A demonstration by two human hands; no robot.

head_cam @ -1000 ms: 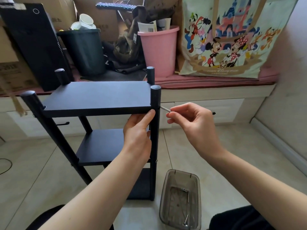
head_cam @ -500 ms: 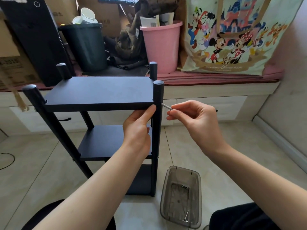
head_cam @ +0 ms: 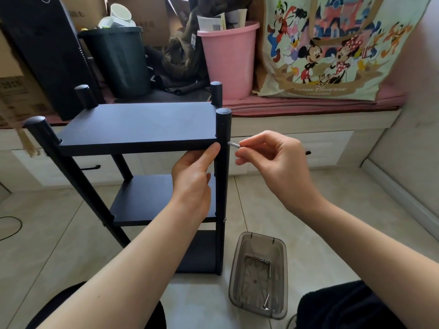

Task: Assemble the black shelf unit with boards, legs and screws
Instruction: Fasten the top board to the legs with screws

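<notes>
The black shelf unit [head_cam: 137, 124] stands upright on the floor with three boards between round black legs. My left hand [head_cam: 192, 179] reaches under the top board, thumb against its front edge beside the near right leg [head_cam: 222, 162]; its fingers are hidden behind the board. My right hand [head_cam: 268, 160] pinches a silver screw [head_cam: 234, 144] whose tip touches the right side of that leg at the height of the top board.
A smoky clear plastic tray [head_cam: 259, 274] with a few screws lies on the tiled floor right of the shelf. Behind, a low bench carries a pink bucket [head_cam: 229, 58], a dark bin [head_cam: 118, 60], cardboard boxes and a cartoon tote bag [head_cam: 332, 48].
The view has shifted slightly. The screw in my right hand has moved left until its tip meets the leg. My left hand stays at the top board.
</notes>
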